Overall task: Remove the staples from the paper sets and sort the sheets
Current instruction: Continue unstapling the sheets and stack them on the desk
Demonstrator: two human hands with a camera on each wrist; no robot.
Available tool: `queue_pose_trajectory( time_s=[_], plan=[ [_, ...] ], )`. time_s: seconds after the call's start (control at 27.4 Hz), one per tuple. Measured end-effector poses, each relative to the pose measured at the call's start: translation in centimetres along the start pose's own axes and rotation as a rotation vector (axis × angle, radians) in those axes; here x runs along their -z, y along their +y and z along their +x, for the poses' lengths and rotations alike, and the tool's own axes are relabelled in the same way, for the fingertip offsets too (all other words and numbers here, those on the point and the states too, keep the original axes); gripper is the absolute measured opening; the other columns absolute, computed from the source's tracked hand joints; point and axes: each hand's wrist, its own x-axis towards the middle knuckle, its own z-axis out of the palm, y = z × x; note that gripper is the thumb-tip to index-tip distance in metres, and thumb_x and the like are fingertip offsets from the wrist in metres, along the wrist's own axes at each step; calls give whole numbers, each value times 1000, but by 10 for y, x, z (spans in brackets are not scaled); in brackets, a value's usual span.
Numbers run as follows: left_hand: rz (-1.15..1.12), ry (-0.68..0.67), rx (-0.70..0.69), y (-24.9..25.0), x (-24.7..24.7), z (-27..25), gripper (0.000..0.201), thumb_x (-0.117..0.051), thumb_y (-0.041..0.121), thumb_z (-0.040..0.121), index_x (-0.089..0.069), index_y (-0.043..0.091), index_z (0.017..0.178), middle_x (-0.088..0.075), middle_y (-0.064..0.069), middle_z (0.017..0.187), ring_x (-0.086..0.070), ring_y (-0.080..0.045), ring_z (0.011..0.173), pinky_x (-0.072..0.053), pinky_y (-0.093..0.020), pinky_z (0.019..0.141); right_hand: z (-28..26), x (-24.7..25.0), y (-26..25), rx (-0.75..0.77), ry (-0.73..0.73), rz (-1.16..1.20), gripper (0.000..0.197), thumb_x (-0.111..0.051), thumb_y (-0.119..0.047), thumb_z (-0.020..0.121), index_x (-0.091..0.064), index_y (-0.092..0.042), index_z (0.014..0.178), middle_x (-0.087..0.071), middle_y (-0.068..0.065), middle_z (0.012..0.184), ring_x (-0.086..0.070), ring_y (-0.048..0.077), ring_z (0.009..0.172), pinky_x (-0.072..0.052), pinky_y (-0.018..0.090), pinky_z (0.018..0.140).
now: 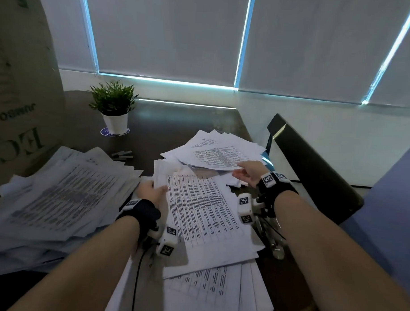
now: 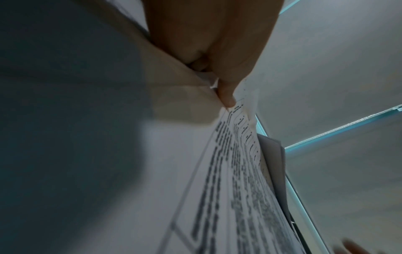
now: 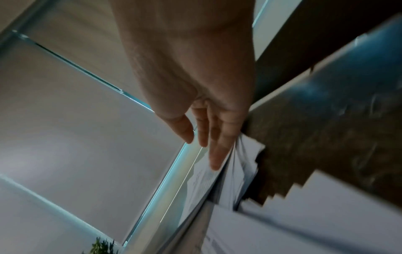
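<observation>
The left hand [image 1: 151,190] pinched the far left corner of a printed paper set [image 1: 204,215], thumb on top and fingers curled beneath, as the left wrist view showed; the set lay in the middle of the dark table [image 1: 177,117] and stretched from that hand toward the near right. The right hand [image 1: 250,173] hung with its fingers [image 3: 214,154] straight and loosely spread, holding nothing, their tips just at the near edge of a fanned pile of loose sheets [image 1: 218,153] at the far right. A thick stack of papers [image 1: 63,197] sat at the left, beside the left hand. More sheets [image 1: 206,292] lay under the set at the near edge. A potted plant [image 1: 114,108] stood far left, with a few small grey strips [image 1: 122,155] near it
</observation>
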Motion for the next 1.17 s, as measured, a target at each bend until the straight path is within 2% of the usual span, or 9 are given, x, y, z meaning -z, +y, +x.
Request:
queue_pose_trajectory(
  time_s=[0.18, 0.29, 0.4, 0.55, 0.66, 0.77, 0.88, 1.06, 1.17],
  plan=[
    [-56, 74, -12, 3, 5, -1, 21, -56, 17, 91, -63, -2, 83, -63, -20, 83, -58, -31, 78, -48, -37, 72, -42, 53, -1, 14, 44, -1037, 26, -70, -33, 86, -69, -13, 101, -69, 10, 108, -66, 28, 100, -50, 32, 77],
    [-51, 42, -34, 7, 11, -2, 26, -51, 18, 94, -61, -6, 92, -61, -19, 86, -56, -29, 82, -43, -34, 72, -77, 65, 10, -144, -71, -1292, 40, -81, -56, 70, -63, -21, 78, -68, 1, 88, -61, 15, 75, -48, 29, 65],
    [16, -48, -38, 12, 20, -8, 30, -51, 22, 95, -62, -5, 101, -65, -23, 99, -61, -37, 95, -49, -42, 83, -94, 58, 34, -217, -95, -1507, 54, -78, -54, 73, -62, -18, 110, -66, 4, 111, -62, 20, 89, -44, 29, 66],
    [101, -231, -56, 22, 16, -36, 29, -54, 18, 94, -64, -9, 99, -63, -27, 97, -61, -35, 87, -46, -36, 74, -103, 61, 42, -64, -41, -1458, 58, -66, -32, 82, -48, -18, 135, -61, 9, 127, -61, 28, 111, -51, 35, 88],
    [39, -379, 41, 21, 8, -52, 11, -59, 11, 90, -61, 0, 91, -62, -22, 89, -60, -31, 79, -52, -41, 81, -114, 63, 27, 0, -24, -1424, 40, -67, -20, 79, -65, -13, 118, -69, 5, 108, -66, 22, 93, -50, 25, 69],
    [26, -475, 120, 22, 0, -69, 18, -59, -2, 84, -50, 5, 70, -44, -12, 63, -43, -21, 52, -37, -28, 54, -122, 57, 14, 168, 83, -1380, 30, -57, -16, 89, -61, -6, 117, -65, 13, 118, -63, 28, 101, -49, 31, 80],
    [109, -446, 99, 26, -5, -77, 24, -59, -3, 81, -51, 4, 60, -40, -8, 54, -38, -18, 45, -29, -19, 45, -133, 39, 5, 317, 16, -1222, 26, -46, -14, 98, -61, -4, 117, -61, 14, 124, -58, 29, 114, -41, 28, 86],
    [22, -478, 106, 29, -14, -71, 19, -76, 13, 76, -59, 5, 74, -64, -21, 84, -63, -35, 79, -52, -41, 72, -138, 15, 22, 253, -171, -906, 49, -66, -17, 87, -53, -23, 134, -56, 5, 126, -60, 19, 102, -53, 28, 77],
    [-26, -476, 136, 38, -17, -66, 16, -72, 7, 71, -57, 7, 71, -62, -25, 100, -61, -41, 101, -48, -50, 92, -134, 9, 34, 284, -187, -900, 50, -62, -19, 89, -48, -25, 137, -56, 6, 127, -57, 16, 96, -51, 28, 77]
  ],
)
